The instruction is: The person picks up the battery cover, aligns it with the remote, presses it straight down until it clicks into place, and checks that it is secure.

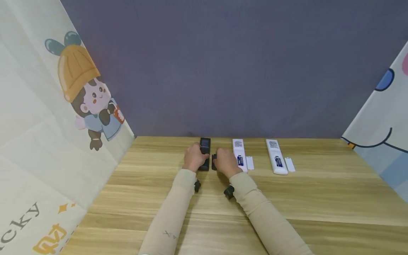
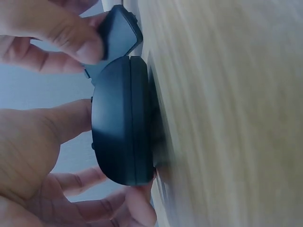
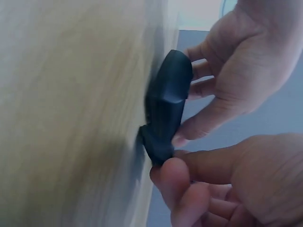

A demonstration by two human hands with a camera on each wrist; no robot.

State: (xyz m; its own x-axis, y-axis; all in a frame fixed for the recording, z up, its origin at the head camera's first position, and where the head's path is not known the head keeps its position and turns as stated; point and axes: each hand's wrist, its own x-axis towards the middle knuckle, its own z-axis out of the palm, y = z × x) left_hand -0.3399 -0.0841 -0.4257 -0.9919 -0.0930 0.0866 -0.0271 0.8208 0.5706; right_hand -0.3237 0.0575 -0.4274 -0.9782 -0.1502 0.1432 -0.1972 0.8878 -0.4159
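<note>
My left hand [image 1: 193, 157] grips a black remote control [image 1: 205, 142] that lies lengthwise on the table. In the left wrist view its thumb presses one face of the remote [image 2: 116, 123] while the other fingers curl round the far side. Just to the right, my right hand [image 1: 227, 162] pinches a small black battery cover [image 1: 214, 162] between thumb and fingers. Seen from the right wrist, the cover [image 3: 157, 146] is tilted close beside the remote [image 3: 168, 85]. The remote's battery compartment is hidden.
Right of my hands lies a white remote [image 1: 238, 146] with blue batteries [image 1: 240, 161] showing, its white cover [image 1: 250, 163] beside it. Farther right is another white remote [image 1: 273, 148], also with batteries [image 1: 278, 162] and a loose cover [image 1: 289, 164]. A grey wall [image 1: 216, 71] stands behind the wooden table [image 1: 127, 198].
</note>
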